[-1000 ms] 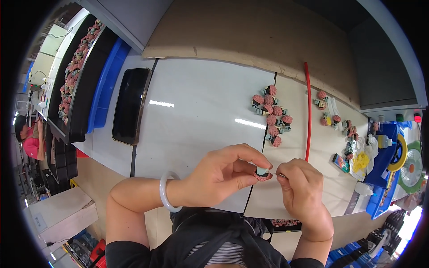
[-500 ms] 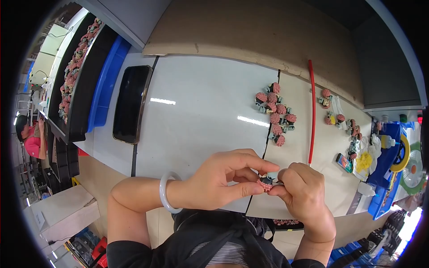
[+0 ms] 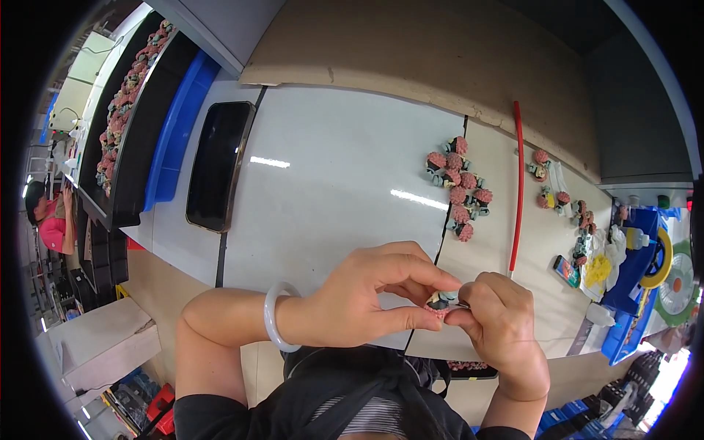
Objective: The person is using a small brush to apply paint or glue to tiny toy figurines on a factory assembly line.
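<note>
A small piece with a pink knobbly top and a dark grey-green base sits pinched between the two hands, just above the near edge of the glossy white tabletop, close to the dark seam that splits the top into two panels. The left hand is closed on it, thumb below and curled forefinger above, the other fingers folded behind. The right hand meets it from the other side, fingertips pressed to the same piece, so the two hands touch around it; how much of the grip each hand bears cannot be told. The left forearm comes in from the lower left, bent at the elbow, with a smooth pale translucent bangle round the wrist. The right forearm rises from the lower edge.

Further back on the tabletop, by the seam, lies a loose cluster of similar pink-topped pieces, rough and rounded like little raspberries. To their right a thin red straight rod runs from the far edge towards the near one. Near the left edge rests a flat black glossy rectangular tray, and beyond it a long blue plastic bin.
</note>
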Demonstrator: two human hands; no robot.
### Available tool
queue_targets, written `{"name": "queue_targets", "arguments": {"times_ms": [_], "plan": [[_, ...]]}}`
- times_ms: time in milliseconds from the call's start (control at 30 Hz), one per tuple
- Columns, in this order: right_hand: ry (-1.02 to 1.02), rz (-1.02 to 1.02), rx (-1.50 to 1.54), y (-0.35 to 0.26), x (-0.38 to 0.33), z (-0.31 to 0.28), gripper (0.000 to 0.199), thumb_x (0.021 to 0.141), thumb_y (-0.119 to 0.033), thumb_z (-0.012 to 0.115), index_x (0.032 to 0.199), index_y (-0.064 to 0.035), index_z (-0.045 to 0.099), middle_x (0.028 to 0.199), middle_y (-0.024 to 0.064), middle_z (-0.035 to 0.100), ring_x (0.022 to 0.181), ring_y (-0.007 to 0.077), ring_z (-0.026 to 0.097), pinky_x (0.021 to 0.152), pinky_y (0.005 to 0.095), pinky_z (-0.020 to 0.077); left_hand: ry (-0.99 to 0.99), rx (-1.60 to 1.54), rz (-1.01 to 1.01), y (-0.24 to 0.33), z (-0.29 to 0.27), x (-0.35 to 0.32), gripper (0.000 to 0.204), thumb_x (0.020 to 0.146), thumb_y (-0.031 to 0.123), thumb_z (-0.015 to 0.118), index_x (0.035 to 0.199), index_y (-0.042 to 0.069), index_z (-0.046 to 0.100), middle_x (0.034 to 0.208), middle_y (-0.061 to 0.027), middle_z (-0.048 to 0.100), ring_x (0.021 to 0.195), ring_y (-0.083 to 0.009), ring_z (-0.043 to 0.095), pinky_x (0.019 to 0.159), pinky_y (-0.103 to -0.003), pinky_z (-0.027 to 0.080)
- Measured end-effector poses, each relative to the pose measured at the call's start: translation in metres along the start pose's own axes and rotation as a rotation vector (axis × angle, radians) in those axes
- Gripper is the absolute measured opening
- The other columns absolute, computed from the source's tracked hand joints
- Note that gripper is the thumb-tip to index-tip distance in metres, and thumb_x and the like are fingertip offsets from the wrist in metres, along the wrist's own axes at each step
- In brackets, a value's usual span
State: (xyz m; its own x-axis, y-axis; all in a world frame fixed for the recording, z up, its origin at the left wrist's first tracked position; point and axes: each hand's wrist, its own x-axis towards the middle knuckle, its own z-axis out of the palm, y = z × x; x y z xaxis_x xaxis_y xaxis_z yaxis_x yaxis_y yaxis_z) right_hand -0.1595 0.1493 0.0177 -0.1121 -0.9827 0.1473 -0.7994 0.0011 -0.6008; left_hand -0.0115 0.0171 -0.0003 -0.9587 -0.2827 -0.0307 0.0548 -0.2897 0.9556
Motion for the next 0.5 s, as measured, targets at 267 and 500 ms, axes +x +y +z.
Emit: {"name": "queue_targets", "arguments": {"times_ms": [267, 500], "plan": [[-0.004, -0.018, 0.033, 0.0002, 0.0002, 0.0021, 0.029, 0.068, -0.023, 0.069, 0.066, -0.0065, 0.045, 0.056, 0.0049, 0.04, 0.049, 0.0211, 0.045, 0.042, 0.0318, 0.0361, 0.007, 0.071, 0.039, -0.0013, -0.0001, 0.0, 0.037, 0.068, -0.002, 0.072, 0.103, 0.0, 0.06, 0.091, -0.0106, 0.055, 0.08, -0.0164, 0.059, 0.071, -0.026, 0.053], [-0.003, -0.025, 0.027, 0.0008, -0.0008, 0.0031, 0.029, 0.067, -0.023, 0.069, 0.067, -0.0065, 0.045, 0.056, 0.0048, 0.04, 0.048, 0.0209, 0.044, 0.041, 0.0316, 0.0355, 0.016, 0.069, 0.029, -0.0009, 0.0002, 0.0004, 0.037, 0.067, -0.002, 0.072, 0.102, 0.0, 0.06, 0.09, -0.0103, 0.056, 0.078, -0.0158, 0.06, 0.071, -0.026, 0.053]]}}
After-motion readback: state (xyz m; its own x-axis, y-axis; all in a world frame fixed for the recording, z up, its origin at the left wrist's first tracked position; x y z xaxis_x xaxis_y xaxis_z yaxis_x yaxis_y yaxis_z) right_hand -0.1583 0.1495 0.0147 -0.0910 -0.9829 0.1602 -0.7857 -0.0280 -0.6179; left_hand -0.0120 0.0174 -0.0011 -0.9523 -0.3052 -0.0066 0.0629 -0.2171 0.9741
